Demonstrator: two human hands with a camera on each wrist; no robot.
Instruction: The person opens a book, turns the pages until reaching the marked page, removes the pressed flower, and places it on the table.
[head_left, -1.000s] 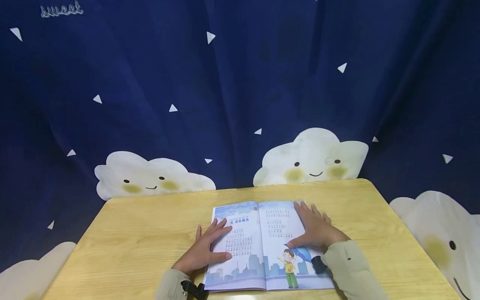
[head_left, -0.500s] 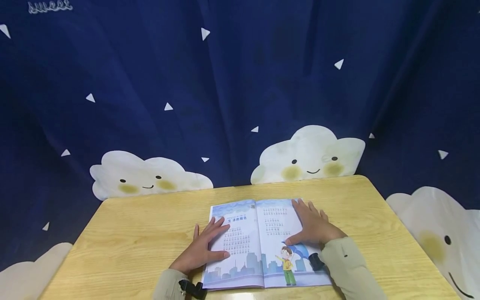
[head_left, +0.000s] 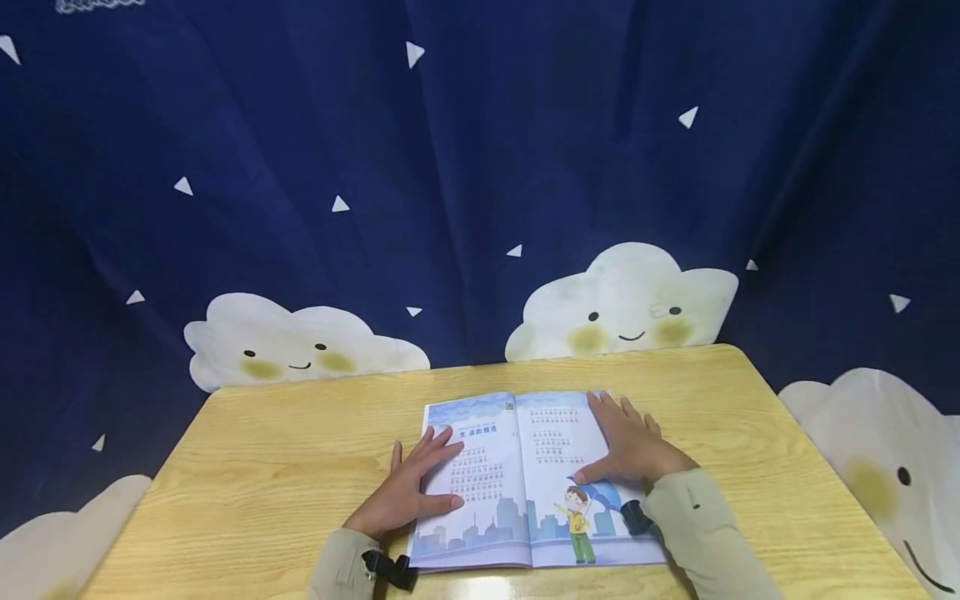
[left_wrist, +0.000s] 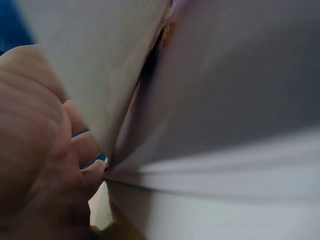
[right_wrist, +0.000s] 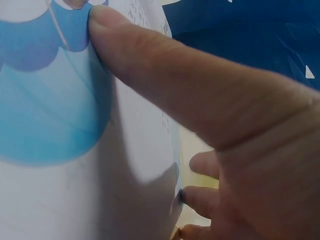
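A booklet (head_left: 495, 546) lies spread flat, with lines of printed text, a blue skyline and a child under a blue umbrella. My left hand (head_left: 401, 496) rests over the outer edge of the left page, fingers spread and thumb across the lower text. Page edges (left_wrist: 130, 105) fan out close beside that hand in the left wrist view. My right hand (head_left: 633, 450) lies across the right page's outer edge, its thumb just above the umbrella picture (head_left: 603, 496). In the right wrist view, the straight thumb (right_wrist: 165, 70) touches the page by the umbrella, with other fingertips at the page edge.
The booklet lies near the front of a light wooden table (head_left: 277, 467). Behind the table hangs a dark blue curtain (head_left: 465, 167) with white triangles and smiling clouds (head_left: 630, 300). Black wrist straps (head_left: 388, 569) sit over beige sleeves (head_left: 705, 533).
The head view shifts slightly. Both hands keep their places on the booklet, which stays open at the same pages.
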